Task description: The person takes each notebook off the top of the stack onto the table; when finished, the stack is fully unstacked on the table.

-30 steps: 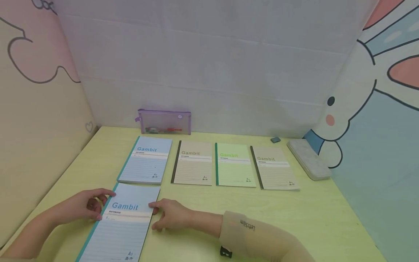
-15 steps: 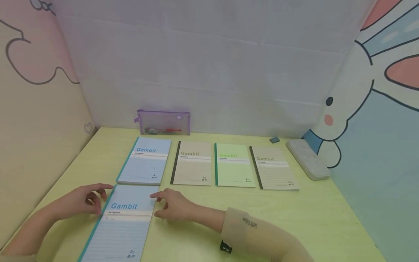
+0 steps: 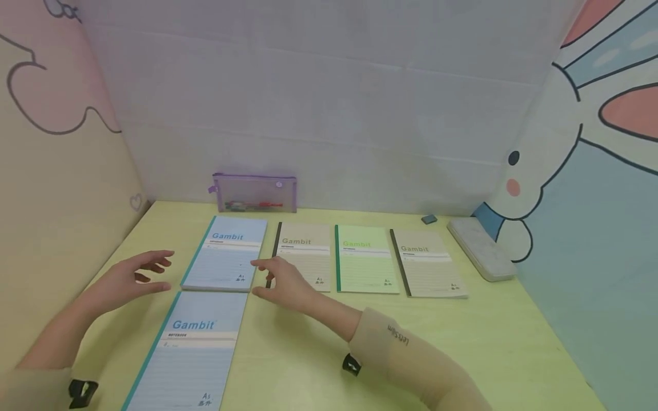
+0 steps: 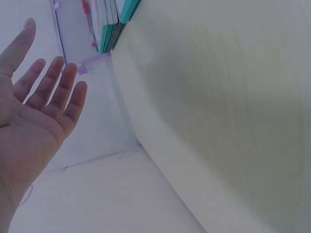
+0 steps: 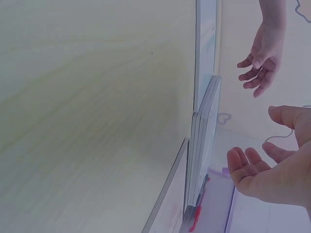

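While both hands hover empty with fingers spread, left hand point(image 3: 128, 277) and right hand point(image 3: 280, 282) flank the far blue notebook point(image 3: 226, 254), which lies on the worktop point(image 3: 462, 342) just beyond the near blue notebook point(image 3: 192, 348). A careless grab could, I judge, nudge the tan notebook point(image 3: 303, 257) beside it out of its row.

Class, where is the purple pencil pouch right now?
In the head view the purple pencil pouch stands against the back wall at the far left of the table, just behind the far blue notebook.
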The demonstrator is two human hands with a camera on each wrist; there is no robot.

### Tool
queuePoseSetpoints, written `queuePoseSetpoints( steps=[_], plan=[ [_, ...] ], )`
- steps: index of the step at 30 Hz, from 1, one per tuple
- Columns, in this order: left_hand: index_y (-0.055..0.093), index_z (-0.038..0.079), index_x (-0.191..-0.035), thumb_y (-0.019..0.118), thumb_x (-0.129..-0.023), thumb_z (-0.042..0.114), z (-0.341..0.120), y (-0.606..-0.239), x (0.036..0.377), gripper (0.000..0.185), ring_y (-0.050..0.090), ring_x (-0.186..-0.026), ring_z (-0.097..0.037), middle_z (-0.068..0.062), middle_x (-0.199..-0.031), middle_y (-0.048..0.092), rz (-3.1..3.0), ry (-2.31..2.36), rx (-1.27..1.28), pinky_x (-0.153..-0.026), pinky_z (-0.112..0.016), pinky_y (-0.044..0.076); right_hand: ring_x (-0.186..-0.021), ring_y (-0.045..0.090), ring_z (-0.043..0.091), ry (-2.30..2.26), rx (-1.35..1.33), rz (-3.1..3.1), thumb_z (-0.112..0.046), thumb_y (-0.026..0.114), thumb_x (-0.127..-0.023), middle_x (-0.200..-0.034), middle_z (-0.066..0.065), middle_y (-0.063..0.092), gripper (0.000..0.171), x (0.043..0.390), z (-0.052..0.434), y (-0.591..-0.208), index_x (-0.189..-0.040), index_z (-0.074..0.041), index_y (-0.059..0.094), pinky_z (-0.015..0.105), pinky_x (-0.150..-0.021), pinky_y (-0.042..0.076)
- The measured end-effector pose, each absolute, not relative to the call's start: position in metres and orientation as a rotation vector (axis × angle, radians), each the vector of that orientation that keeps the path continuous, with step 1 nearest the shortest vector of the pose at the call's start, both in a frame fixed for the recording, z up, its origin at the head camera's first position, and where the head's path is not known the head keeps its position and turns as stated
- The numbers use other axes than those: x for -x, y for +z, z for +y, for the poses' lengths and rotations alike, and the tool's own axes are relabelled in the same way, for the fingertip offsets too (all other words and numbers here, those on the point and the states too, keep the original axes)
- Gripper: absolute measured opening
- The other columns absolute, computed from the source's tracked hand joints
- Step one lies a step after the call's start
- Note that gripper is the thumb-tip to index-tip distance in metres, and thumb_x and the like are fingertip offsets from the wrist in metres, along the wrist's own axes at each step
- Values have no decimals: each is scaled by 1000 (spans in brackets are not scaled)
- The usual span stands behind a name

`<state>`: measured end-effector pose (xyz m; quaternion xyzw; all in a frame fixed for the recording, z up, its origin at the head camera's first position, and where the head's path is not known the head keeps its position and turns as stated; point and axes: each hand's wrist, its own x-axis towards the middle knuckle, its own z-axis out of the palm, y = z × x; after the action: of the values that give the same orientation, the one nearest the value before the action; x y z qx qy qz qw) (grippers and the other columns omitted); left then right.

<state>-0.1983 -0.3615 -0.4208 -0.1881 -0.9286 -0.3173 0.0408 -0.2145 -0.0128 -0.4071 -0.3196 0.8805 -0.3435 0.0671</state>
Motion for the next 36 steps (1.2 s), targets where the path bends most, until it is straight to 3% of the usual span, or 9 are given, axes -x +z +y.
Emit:
queuePoseSetpoints(
  steps=[4,8,11,15,17,27,36],
  plan=[
    [48,9,-135,72,-84,29,-357,-418,208,59,50,-94,5,-12,-119,59,-2849,-949,530,-77,-13,45,-100,58,21,-1075,942,2719,-23,69,-87,-127,8,55,55,225,-9,-409,-137,-11,49,18,-79,46],
    [44,6,-138,71,-84,35,-353,-417,216,67,52,-109,-21,-15,-129,55,-2878,-943,483,-80,-17,43,-113,55,25,-1078,921,2779,-26,68,-87,-136,9,50,57,233,-10,-412,-139,-12,47,27,-93,47],
    [40,4,-140,70,-85,35,-351,-419,224,70,47,-118,-35,-19,-135,50,-2888,-991,464,-90,-32,44,-125,48,25,-1064,896,2814,-29,67,-88,-141,8,46,59,240,-12,-416,-140,-13,45,34,-102,43],
    [37,3,-142,70,-85,31,-350,-424,236,71,41,-123,-41,-21,-139,45,-2884,-1076,440,-97,-55,38,-134,39,27,-1066,856,2823,-31,66,-89,-144,9,42,61,247,-15,-422,-142,-13,41,40,-108,36],
    [35,3,-143,71,-85,30,-350,-427,241,73,38,-125,-44,-23,-140,43,-2882,-1105,434,-98,-59,35,-136,36,28,-1081,837,2813,-32,66,-89,-145,10,41,64,250,-17,-425,-143,-13,39,42,-109,35],
    [29,1,-146,72,-84,34,-355,-439,260,82,28,-132,-49,-26,-146,34,-2955,-1219,415,-102,-63,30,-141,27,23,-1004,797,2721,-40,68,-86,-154,7,28,84,264,-31,-452,-151,-15,21,35,-113,28],
    [21,-2,-148,74,-81,34,-354,-445,269,93,28,-130,-54,-29,-149,25,-3054,-1256,421,-101,-65,31,-142,25,21,-788,852,2746,-45,62,-88,-153,6,29,81,273,-44,-457,-150,-9,23,30,-116,19]
  ],
)
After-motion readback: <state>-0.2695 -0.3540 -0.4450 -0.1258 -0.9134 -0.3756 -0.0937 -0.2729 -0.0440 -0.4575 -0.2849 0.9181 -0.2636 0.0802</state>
